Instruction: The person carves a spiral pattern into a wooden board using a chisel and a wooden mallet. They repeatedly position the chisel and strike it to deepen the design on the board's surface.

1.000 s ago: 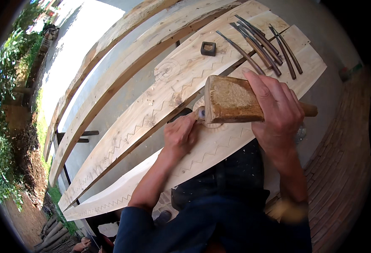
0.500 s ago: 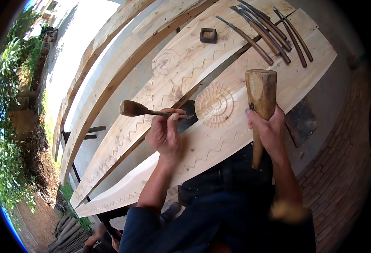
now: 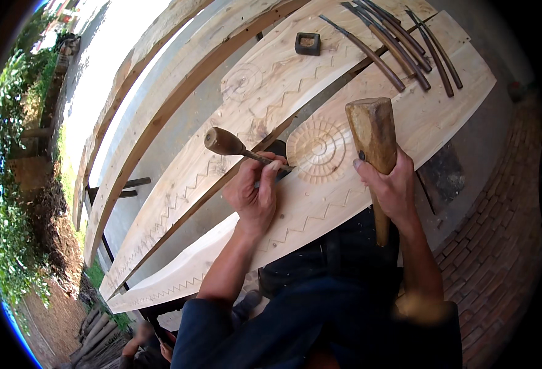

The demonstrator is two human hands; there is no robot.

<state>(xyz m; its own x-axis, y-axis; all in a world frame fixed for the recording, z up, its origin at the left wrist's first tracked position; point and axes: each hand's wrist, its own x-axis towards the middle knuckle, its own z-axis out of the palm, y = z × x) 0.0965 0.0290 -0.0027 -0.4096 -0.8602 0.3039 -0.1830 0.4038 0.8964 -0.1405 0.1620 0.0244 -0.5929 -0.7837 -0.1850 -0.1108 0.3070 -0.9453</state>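
Observation:
My left hand (image 3: 254, 194) is closed round the shank of a wood chisel (image 3: 227, 142), whose wooden handle points up and to the left. The chisel's tip lies by the left rim of a round carved rosette (image 3: 319, 149) on the nearer pale board (image 3: 295, 212). In my right hand (image 3: 394, 187) is a wooden mallet (image 3: 371, 132), gripped low on its head and handle, with the thick head upward. It hangs over the board to the right of the rosette, apart from the chisel. A zigzag line is carved along the board's near edge.
Several chisels (image 3: 400, 46) lie at the far right across the boards. A small dark square box (image 3: 308, 43) sits on the farther carved board (image 3: 222, 157). Curved raw beams (image 3: 179, 80) stand beyond it. Part of another person (image 3: 140, 341) shows at the lower left.
My left hand has moved right with the chisel, bringing its tip to the rosette's rim; the handle is now tilted more steeply. The mallet head has shifted slightly left.

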